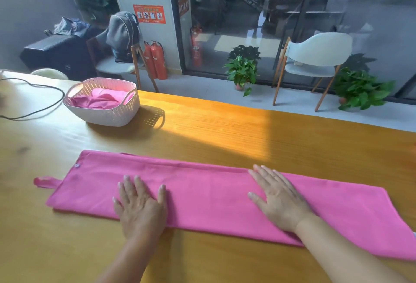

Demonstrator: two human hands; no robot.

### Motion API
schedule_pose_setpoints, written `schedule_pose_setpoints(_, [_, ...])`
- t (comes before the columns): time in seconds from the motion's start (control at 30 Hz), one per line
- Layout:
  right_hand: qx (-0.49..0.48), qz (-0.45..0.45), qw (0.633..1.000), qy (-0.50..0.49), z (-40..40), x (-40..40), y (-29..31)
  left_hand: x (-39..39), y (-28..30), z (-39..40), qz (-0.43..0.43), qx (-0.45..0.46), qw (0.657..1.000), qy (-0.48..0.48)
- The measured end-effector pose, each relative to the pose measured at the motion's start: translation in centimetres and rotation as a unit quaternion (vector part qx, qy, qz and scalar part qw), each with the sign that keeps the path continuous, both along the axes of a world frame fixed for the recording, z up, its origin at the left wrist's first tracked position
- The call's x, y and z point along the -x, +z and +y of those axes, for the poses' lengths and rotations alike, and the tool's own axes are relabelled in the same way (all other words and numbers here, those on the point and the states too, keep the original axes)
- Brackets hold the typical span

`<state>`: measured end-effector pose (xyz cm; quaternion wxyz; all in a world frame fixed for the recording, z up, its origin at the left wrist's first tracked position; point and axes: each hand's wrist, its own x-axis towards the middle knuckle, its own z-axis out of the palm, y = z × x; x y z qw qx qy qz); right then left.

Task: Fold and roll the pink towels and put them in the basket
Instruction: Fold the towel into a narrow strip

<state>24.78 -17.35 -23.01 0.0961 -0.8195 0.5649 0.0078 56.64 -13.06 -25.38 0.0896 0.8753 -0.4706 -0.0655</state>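
Low in the frame, the left hand (140, 208) and right hand (278, 199) lie flat, fingers straight, pressing on a towel (202, 194) folded into a long band across the tabletop (225, 129). In the upper left, well apart from it, the basket (103, 111) stands on the tabletop, holding more pink cloth (99, 101).

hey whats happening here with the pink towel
A person is pressing both palms flat on a pink towel folded into a long strip on the table: left hand near the middle, right hand further right. It is folded but not yet rolled. The basket at the far left already holds pink cloth.
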Motion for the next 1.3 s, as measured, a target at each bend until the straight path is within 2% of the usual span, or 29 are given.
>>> schedule_pose_setpoints(0.07, [0.006, 0.025, 1.000, -0.018, 0.2, 1.1, -0.2, -0.1, -0.1, -0.7, 0.011, -0.036, 0.999, 0.009])
schedule_pose_setpoints(0.17, [0.012, 0.027, 0.998, -0.053, 1.3, 2.1, -0.6, 1.3, 0.0, -2.7, 0.002, -0.043, 0.999, -0.021])
schedule_pose_setpoints(0.33, [0.029, 0.018, 0.988, -0.149, 3.8, 3.8, -0.5, 3.5, -0.1, -7.1, 0.000, -0.043, 0.992, -0.116])
schedule_pose_setpoints(0.4, [0.053, 0.011, 0.987, -0.150, 5.1, 3.8, 0.0, 4.7, -0.1, -9.6, -0.005, -0.046, 0.986, -0.160])
schedule_pose_setpoints(0.53, [0.053, 0.011, 0.992, -0.112, 8.3, 3.9, -0.3, 7.6, -0.3, -14.7, -0.035, -0.059, 0.956, -0.286])
schedule_pose_setpoints(0.67, [0.042, 0.007, 0.985, -0.168, 10.9, 3.0, -1.0, 11.2, 0.8, -18.0, -0.098, -0.074, 0.913, -0.389])
schedule_pose_setpoints(0.73, [0.033, 0.000, 0.976, -0.213, 11.8, 2.0, -1.2, 13.7, 1.6, -16.8, -0.101, -0.040, 0.911, -0.398])
schedule_pose_setpoints(0.8, [0.038, -0.014, 0.965, -0.260, 12.4, 0.6, -1.0, 16.5, 1.9, -13.2, -0.017, 0.005, 0.928, -0.373])
schedule_pose_setpoints(0.87, [0.046, -0.027, 0.959, -0.280, 12.6, -0.5, -0.9, 18.9, 1.5, -8.3, 0.063, -0.001, 0.926, -0.371])
schedule_pose_setpoints(0.97, [0.047, -0.038, 0.958, -0.281, 12.7, -1.4, -0.8, 20.1, 0.2, -3.3, 0.052, -0.032, 0.915, -0.399])
schedule_pose_setpoints(1.03, [0.037, -0.038, 0.970, -0.238, 13.2, 0.0, -0.7, 19.8, 0.0, -3.8, 0.023, -0.026, 0.909, -0.415])
schedule_pose_setpoints(1.13, [0.026, 0.022, 0.988, -0.153, 15.2, 3.8, -0.4, 19.1, -0.1, -6.8, -0.016, -0.017, 0.876, -0.482])
schedule_pose_setpoints(1.2, [0.036, 0.050, 0.987, -0.150, 16.7, 4.9, -0.4, 18.8, -0.2, -8.8, -0.037, -0.024, 0.842, -0.538])
schedule_pose_setpoints(1.3, [0.038, 0.017, 0.981, -0.192, 17.7, 3.0, -1.7, 18.9, 0.2, -11.0, -0.053, -0.052, 0.802, -0.593])
